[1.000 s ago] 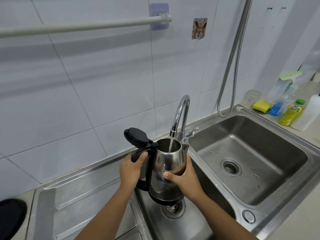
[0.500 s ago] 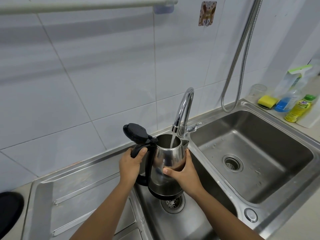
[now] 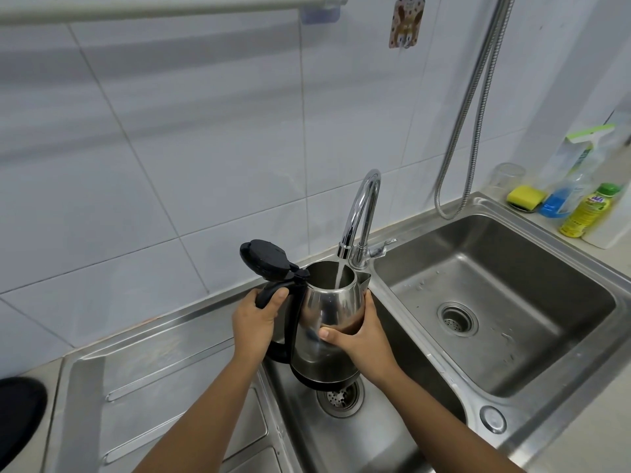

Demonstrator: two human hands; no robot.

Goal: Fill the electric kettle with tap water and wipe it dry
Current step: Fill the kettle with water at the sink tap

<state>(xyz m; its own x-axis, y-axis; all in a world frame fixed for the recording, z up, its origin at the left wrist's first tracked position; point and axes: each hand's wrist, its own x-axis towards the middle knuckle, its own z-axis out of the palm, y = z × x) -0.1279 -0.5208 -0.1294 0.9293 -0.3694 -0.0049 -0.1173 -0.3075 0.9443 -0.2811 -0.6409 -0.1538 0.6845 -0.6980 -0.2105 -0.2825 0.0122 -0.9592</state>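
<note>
A stainless steel electric kettle (image 3: 329,303) with a black handle and base hangs over the left sink basin (image 3: 392,425), its black lid (image 3: 264,259) flipped up and back. My left hand (image 3: 254,319) grips the black handle. My right hand (image 3: 362,339) wraps around the steel body from the right. A chrome gooseneck tap (image 3: 362,213) curves over the kettle's mouth, and a stream of water (image 3: 339,274) runs from its spout into the kettle.
The right sink basin (image 3: 512,302) lies beside the kettle, a ribbed steel drainboard (image 3: 153,387) to the left. A yellow sponge (image 3: 524,197), a clear cup (image 3: 507,179), a spray bottle (image 3: 570,179) and a green-capped bottle (image 3: 590,211) stand at the back right. A metal shower hose (image 3: 478,107) hangs on the tiled wall.
The hands and kettle stay under the running tap. The view has tilted slightly downward, so everything sits a little higher in the frame.
</note>
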